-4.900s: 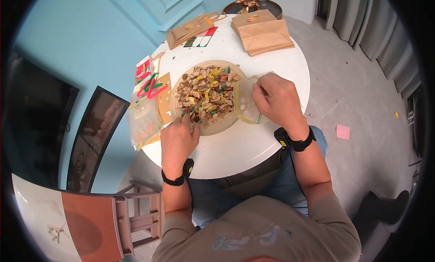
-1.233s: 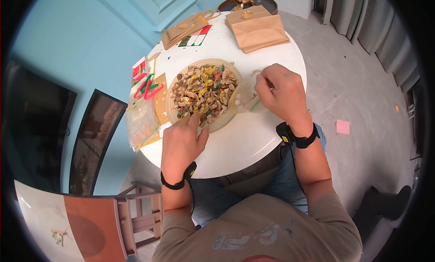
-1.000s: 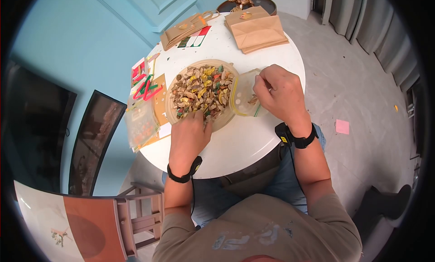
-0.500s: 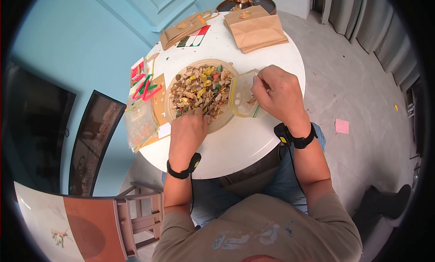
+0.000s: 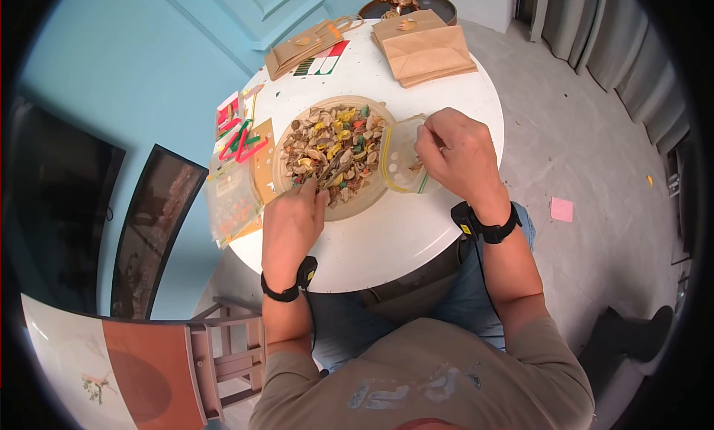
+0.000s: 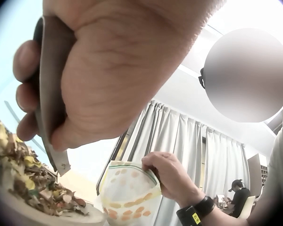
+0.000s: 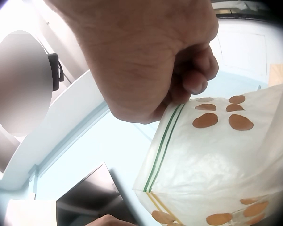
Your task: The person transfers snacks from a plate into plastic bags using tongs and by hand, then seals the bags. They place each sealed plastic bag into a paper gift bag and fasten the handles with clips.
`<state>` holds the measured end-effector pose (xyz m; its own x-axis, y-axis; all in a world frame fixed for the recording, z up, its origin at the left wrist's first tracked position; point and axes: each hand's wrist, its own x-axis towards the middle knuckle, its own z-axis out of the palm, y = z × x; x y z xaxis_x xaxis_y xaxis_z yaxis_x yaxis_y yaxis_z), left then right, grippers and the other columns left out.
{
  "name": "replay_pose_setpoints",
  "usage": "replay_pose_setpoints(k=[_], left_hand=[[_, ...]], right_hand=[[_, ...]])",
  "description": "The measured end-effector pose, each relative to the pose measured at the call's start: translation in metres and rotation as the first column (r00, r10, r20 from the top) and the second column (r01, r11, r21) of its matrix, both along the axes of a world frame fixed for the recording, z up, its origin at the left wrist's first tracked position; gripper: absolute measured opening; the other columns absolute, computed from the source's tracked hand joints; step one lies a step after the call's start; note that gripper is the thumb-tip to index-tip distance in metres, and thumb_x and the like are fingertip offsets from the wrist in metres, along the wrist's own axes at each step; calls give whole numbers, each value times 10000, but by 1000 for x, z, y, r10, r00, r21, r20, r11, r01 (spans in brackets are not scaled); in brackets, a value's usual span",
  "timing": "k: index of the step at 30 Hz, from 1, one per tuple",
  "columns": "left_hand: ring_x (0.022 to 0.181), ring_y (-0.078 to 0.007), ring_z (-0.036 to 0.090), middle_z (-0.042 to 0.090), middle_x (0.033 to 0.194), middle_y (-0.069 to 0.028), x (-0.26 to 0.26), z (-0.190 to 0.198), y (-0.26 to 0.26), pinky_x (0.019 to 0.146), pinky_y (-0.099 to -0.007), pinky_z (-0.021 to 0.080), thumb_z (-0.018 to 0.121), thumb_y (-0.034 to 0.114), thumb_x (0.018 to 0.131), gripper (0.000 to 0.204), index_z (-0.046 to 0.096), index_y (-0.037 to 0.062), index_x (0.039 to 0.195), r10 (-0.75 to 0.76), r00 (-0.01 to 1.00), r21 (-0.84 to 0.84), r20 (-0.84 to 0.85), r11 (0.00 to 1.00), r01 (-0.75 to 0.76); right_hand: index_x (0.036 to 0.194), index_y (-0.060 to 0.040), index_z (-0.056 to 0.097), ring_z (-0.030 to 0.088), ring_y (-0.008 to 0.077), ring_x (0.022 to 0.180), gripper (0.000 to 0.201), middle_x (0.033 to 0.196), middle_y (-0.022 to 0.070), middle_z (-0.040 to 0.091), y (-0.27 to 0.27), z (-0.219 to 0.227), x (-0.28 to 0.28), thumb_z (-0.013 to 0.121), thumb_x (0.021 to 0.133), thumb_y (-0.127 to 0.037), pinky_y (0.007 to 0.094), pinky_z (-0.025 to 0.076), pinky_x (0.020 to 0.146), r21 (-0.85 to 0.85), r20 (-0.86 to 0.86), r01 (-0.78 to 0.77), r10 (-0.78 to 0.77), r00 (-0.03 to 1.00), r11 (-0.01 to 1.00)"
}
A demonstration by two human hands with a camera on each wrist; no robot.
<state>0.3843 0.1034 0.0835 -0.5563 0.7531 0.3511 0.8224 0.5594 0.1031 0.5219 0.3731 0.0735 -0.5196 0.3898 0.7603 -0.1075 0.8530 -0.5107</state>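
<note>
A round tan bowl (image 5: 357,209) is heaped with brown, yellow and green potpourri (image 5: 327,140). My left hand (image 5: 291,223) is at its near left edge, gripping metal tweezers (image 6: 52,89) between thumb and fingers. Their slim ends point into the pile, and it cannot be told whether they pinch a piece. On the bowl's right side, my right hand (image 5: 460,151) pinches the top corner of a clear zip bag (image 5: 400,171) printed with orange ovals. The bag's yellow-edged mouth faces the bowl, and a few brown bits show inside it in the head view.
Left of the bowl on the round white table (image 5: 372,255) lie a clear pouch (image 5: 232,196) and red and green strips (image 5: 244,144). Folded kraft bags (image 5: 428,55) lie at the back, beside a printed card (image 5: 323,58). A stool (image 5: 230,352) stands at lower left.
My left hand dipped rightward into the potpourri, then drew back left with the tweezers still gripped. My right hand keeps its hold on the zip bag and has barely moved over the last second.
</note>
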Motion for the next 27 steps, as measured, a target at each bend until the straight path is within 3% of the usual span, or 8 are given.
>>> replay_pose_setpoints(k=[5,10,12,15,22,24,27], left_hand=[[750,-416,734,725,817,-203,21,29,-2,667,-522,578,772,156,1016,195,746,4,1136,-36,998,26,-59,999,38],[763,-390,729,704,823,-170,43,29,17,670,-511,576,782,167,1002,231,710,12,1156,-146,988,36,-46,988,148],[797,-423,736,759,934,-182,46,23,32,697,-514,583,821,166,970,314,739,17,1233,-281,959,13,27,960,281],[814,-424,743,764,954,-179,49,22,38,704,-514,593,836,178,949,338,740,12,1227,-299,952,-44,61,952,302],[830,-436,750,770,947,-197,38,28,5,709,-508,597,840,212,939,336,753,-4,1181,-118,992,54,49,992,115],[830,-447,749,768,936,-216,28,23,9,714,-519,596,831,225,946,330,759,-11,1164,-50,999,-34,8,998,51],[824,-454,747,765,929,-238,6,3,22,722,-531,597,816,235,957,338,759,-23,1166,-75,997,-78,33,994,77]], right_hand=[[798,-2,689,693,378,666,149,756,167,684,-2,-3,-4,758,902,-83,457,569,627,8,9,-13,13,1000,1000],[805,-7,698,696,379,675,141,768,165,692,-5,-4,-4,751,903,-94,457,573,634,31,43,-16,14,999,999],[810,-6,701,697,379,676,134,769,166,695,-5,-3,-5,751,901,-89,455,575,636,37,30,-23,21,999,999],[815,-1,705,694,376,673,122,771,169,696,0,0,-2,752,897,-78,447,578,641,24,-4,-7,7,1000,1000],[801,11,689,669,352,640,125,743,166,670,14,7,10,746,894,-51,429,566,630,14,-26,86,-86,996,996],[800,12,688,669,350,638,128,739,165,668,14,7,12,746,895,-51,429,566,627,14,-31,89,-88,996,996],[799,13,687,668,348,636,131,736,164,667,16,8,13,745,897,-52,430,565,625,11,-37,92,-92,995,996]])
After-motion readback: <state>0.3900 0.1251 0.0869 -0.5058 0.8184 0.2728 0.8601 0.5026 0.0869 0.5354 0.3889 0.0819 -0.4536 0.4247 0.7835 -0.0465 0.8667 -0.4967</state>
